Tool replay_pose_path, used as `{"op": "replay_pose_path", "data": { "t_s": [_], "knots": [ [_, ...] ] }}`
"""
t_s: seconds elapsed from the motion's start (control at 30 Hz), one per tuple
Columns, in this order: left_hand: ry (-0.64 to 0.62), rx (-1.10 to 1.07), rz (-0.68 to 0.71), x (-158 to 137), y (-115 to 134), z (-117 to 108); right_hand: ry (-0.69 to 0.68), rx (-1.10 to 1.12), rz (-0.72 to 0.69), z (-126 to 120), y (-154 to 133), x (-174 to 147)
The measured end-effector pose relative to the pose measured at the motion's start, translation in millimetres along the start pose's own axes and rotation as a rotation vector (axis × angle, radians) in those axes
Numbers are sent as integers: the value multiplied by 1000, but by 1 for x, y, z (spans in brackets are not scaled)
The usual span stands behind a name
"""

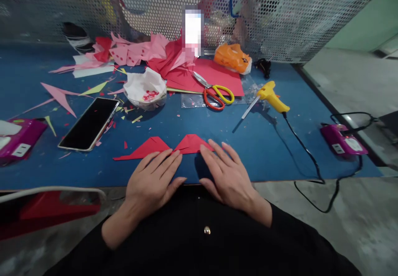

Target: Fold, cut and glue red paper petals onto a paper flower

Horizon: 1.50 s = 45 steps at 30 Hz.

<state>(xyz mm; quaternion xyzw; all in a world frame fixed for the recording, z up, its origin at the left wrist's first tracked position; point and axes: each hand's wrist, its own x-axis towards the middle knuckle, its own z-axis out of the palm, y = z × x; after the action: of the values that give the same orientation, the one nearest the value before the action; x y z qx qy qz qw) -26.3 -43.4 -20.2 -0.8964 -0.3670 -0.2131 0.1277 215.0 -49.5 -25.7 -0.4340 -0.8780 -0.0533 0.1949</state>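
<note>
Blue table top [186,120], under and around the fingers: loose debris could mark work pressed there; surface smooth, hard. Folded red paper [190,143], at both hands' fingertips: uneven pressure could skew its creases; thin, matte, two blunt peaks. Left hand [152,180] and right hand [230,180]: flat, fingers slightly spread, pinching nothing. Glue gun [274,97], beyond the right fingers: a careless reach could knock it; yellow, angular. Red scrap [125,145], left of the left fingertips: could lodge beneath a fold; small, flat.

Around the scissors [207,85] on the surface [174,122]
Left of them, bowl [151,104], then phone [90,122]; right, glue gun [273,96], then power strip [337,136]; behind, packet [231,56]; front-left, folded paper [190,142].
</note>
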Motion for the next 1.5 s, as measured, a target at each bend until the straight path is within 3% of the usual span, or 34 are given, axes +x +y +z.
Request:
{"op": "replay_pose_path", "data": {
  "t_s": [0.2, 0.37, 0.5, 0.6, 0.73, 0.93, 1.07, 1.23, 1.43, 1.5],
  "knots": [
    [62, 48, -93, -22, -7, -1, -22, 57, -251, 14, -11, 20],
    [49, 82, -103, -34, -9, 3, -35, 63, -221, 21, -12, 18],
    [-6, 96, -74, -24, -6, 2, 12, -1, -139, 18, -7, 14],
    [42, 95, -69, -15, -6, -1, 67, -59, -87, 12, 2, 16],
    [135, 92, -122, -9, -13, -4, 71, -116, -176, 6, 16, 28],
    [128, 83, -138, -1, -15, -2, 7, -204, -301, 5, 22, 45],
    [152, 46, -161, 12, -8, 3, 15, -290, -248, 3, 25, 44],
    [28, -22, -143, 24, -5, 13, 6, -353, -94, -3, 39, 35],
    [-77, -42, -98, 31, -5, 14, 128, -149, 54, 4, 20, 33],
    [-116, -67, -68, 32, -5, 14, 106, -53, 50, 9, 7, 36]
  ]
}}
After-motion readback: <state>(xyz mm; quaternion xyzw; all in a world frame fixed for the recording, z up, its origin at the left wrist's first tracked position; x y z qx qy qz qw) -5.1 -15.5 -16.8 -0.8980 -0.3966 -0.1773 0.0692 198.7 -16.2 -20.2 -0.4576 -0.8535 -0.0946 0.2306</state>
